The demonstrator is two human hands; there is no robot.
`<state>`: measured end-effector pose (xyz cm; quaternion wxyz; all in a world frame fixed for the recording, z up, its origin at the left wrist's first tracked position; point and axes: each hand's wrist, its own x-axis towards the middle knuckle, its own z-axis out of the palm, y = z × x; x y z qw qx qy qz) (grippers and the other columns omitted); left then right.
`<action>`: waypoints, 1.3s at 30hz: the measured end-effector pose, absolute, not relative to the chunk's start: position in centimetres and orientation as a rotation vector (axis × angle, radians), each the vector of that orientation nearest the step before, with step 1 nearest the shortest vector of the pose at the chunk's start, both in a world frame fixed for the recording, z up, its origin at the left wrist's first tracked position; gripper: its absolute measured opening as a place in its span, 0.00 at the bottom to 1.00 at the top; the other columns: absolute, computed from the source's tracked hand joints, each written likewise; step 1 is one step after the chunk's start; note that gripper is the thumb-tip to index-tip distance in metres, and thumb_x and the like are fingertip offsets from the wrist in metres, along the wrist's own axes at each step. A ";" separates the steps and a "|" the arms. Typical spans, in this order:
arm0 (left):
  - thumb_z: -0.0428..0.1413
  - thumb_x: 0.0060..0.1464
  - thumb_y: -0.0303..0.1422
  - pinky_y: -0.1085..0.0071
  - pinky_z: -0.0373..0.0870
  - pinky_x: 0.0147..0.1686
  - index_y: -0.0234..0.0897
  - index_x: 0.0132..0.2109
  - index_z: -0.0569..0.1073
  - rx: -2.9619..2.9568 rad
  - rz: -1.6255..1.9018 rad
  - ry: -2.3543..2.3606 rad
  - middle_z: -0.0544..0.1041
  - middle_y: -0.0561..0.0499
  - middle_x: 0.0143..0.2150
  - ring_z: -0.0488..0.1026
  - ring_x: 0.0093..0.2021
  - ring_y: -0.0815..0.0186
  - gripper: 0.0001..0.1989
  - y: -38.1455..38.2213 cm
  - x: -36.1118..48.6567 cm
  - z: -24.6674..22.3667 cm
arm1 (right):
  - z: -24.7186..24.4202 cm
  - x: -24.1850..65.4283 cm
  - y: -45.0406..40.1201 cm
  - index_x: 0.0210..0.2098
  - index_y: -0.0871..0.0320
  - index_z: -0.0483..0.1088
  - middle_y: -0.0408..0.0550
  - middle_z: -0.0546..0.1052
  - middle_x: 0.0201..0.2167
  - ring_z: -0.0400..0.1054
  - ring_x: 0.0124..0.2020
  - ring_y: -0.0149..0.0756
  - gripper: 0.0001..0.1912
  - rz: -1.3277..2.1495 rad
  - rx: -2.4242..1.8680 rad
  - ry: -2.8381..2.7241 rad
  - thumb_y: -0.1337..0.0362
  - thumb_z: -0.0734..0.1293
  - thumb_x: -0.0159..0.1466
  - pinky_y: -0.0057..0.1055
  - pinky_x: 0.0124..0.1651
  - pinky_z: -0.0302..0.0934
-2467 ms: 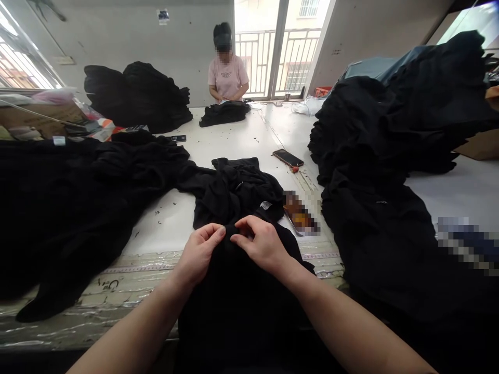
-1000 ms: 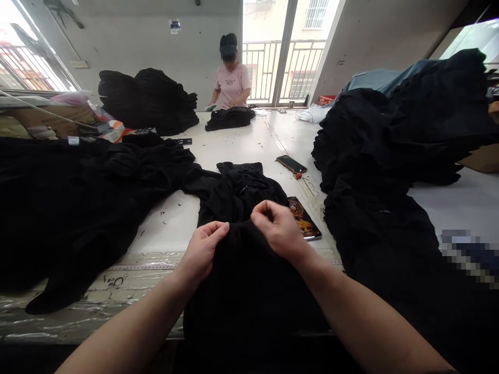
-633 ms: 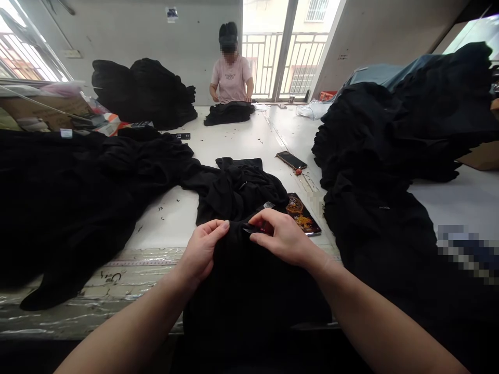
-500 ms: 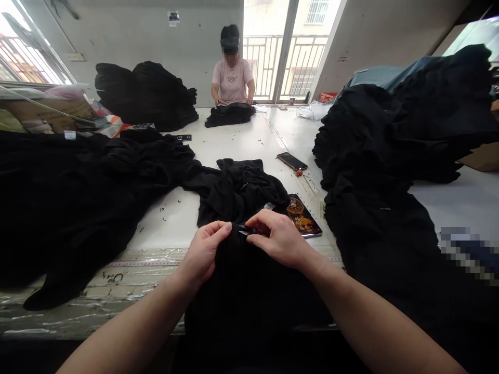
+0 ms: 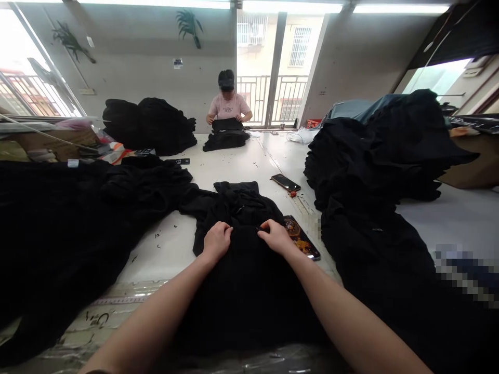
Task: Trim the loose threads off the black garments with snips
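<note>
left hand [image 5: 217, 242]: pinching the black garment [image 5: 249, 296]
right hand [image 5: 276, 237]: curling at it too, can't tell what the fingers are gripping
lit phone [image 5: 302, 240]: lying just beside that hand

The garment [image 5: 249, 291] is black, the table [image 5: 230, 165] white, the shirt [image 5: 228, 108] pink, the nearer phone [image 5: 301, 239] orange-patterned.

PERFECT MOOD, blurred, across a pink T-shirt [image 5: 228, 108] well beyond the fingers [image 5: 225, 229], white label [image 5: 73, 163] far left of them too small to read, smartphone screen [image 5: 301, 240] just right of them unreadable
</note>
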<state>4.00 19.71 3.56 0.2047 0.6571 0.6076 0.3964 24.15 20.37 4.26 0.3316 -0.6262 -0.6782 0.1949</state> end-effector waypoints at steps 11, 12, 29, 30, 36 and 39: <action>0.52 0.54 0.31 0.64 0.61 0.51 0.37 0.44 0.75 1.941 1.083 1.693 0.74 0.44 0.47 0.69 0.49 0.57 0.11 23.3 -0.3 4.6 | 3.8 25.3 20.8 0.41 0.60 0.68 0.52 0.74 0.39 0.68 0.33 0.36 0.14 0.464 -1.586 -1.558 0.61 0.66 0.57 0.37 0.43 0.63; 0.51 0.55 0.32 0.65 0.61 0.51 0.38 0.45 0.74 1.937 1.087 1.708 0.74 0.44 0.48 0.69 0.50 0.58 0.12 21.7 -1.4 4.8 | 4.0 26.3 19.5 0.42 0.60 0.69 0.51 0.75 0.38 0.69 0.32 0.36 0.15 0.540 -1.555 -1.536 0.59 0.66 0.57 0.37 0.41 0.64; 0.51 0.55 0.30 0.60 0.66 0.50 0.39 0.38 0.73 2.171 0.880 1.721 0.75 0.46 0.42 0.71 0.46 0.58 0.07 3.9 -6.8 0.7 | 1.0 31.0 3.9 0.32 0.56 0.70 0.50 0.73 0.39 0.67 0.40 0.43 0.05 0.248 -1.617 -2.281 0.70 0.62 0.59 0.34 0.36 0.63; 0.52 0.55 0.31 0.60 0.66 0.50 0.39 0.38 0.73 2.124 0.910 1.735 0.75 0.47 0.42 0.71 0.46 0.59 0.06 3.6 -7.0 0.9 | 0.9 31.3 3.7 0.32 0.56 0.69 0.50 0.73 0.37 0.67 0.40 0.43 0.06 0.229 -1.586 -2.262 0.70 0.62 0.60 0.35 0.37 0.63; 0.52 0.55 0.32 0.63 0.67 0.48 0.39 0.37 0.74 2.182 0.851 1.761 0.76 0.48 0.40 0.71 0.44 0.60 0.07 2.0 -7.8 2.8 | 1.5 32.1 2.5 0.33 0.57 0.69 0.48 0.73 0.32 0.65 0.37 0.40 0.05 0.282 -1.451 -2.253 0.70 0.61 0.63 0.33 0.39 0.61; 0.49 0.54 0.31 0.61 0.67 0.46 0.40 0.36 0.75 2.305 0.540 1.695 0.77 0.48 0.38 0.71 0.42 0.58 0.10 1.4 -8.1 3.0 | 1.7 31.8 1.7 0.31 0.55 0.69 0.47 0.73 0.35 0.65 0.38 0.40 0.06 0.330 -1.468 -2.399 0.73 0.63 0.59 0.31 0.36 0.61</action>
